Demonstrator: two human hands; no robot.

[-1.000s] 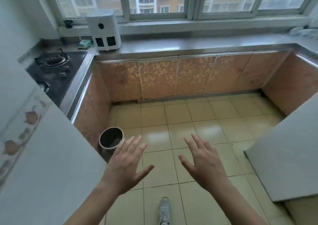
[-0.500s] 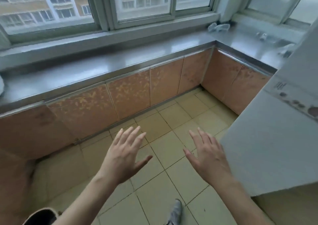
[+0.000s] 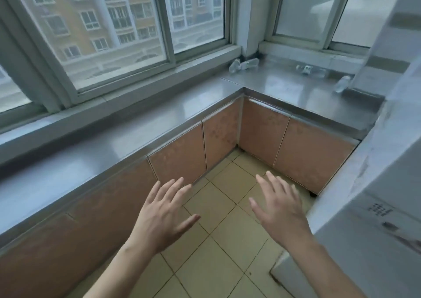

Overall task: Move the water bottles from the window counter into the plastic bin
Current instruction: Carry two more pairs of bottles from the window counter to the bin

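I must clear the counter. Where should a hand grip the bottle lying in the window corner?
Grip the bottle around its middle, from above. It lies on its side along the sill, with the wall close behind, so the top is the free side. Both hands, left and right, are empty.

Four clear water bottles lie on the steel counter: two (image 3: 234, 66) (image 3: 250, 62) together in the window corner, a third (image 3: 305, 69) further along, a fourth (image 3: 341, 83) by the white appliance (image 3: 376, 161). Two hands (image 3: 162, 215) (image 3: 279, 209) are raised, both empty. The cabinets show four pink doors (image 3: 178, 156).

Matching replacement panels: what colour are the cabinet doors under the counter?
Mottled peach-orange cabinet doors, clearest in the head view.
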